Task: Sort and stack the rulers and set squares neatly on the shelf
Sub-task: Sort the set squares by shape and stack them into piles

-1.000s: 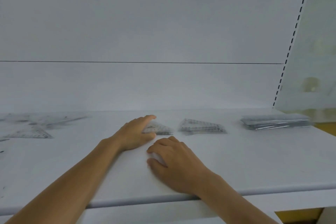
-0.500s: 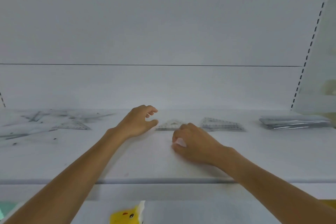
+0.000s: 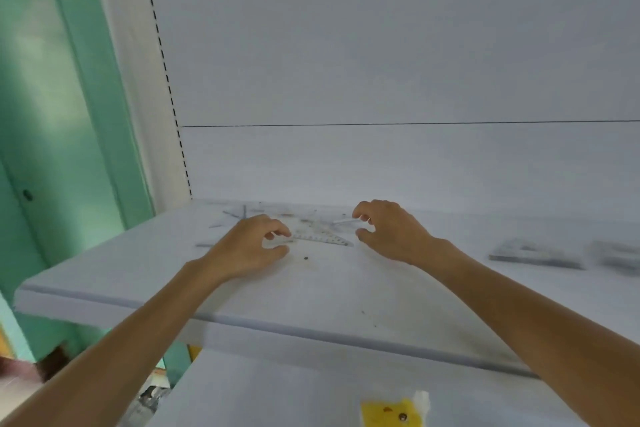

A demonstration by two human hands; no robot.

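A clear set square [image 3: 320,236] lies flat on the white shelf [image 3: 311,291], between my two hands. My left hand [image 3: 251,244] hovers at its left corner, fingers loosely curled and fingertips close to the plastic. My right hand [image 3: 389,229] hangs just right of it with curled fingers, near a thin clear ruler [image 3: 343,221]. Neither hand visibly holds anything. More loose rulers and set squares [image 3: 242,215] lie scattered behind the hands. A neat stack of set squares [image 3: 533,253] and a second blurred stack [image 3: 616,256] sit at the right.
The shelf's back panel rises right behind the pile, and a slotted upright [image 3: 166,80] marks its left end. Beyond that is a green wall [image 3: 52,114]. A lower shelf holds a yellow packet [image 3: 391,414].
The view has swung left. Both hands left the two set squares in mid-shelf and now hover over the scattered pile at the shelf's left end.
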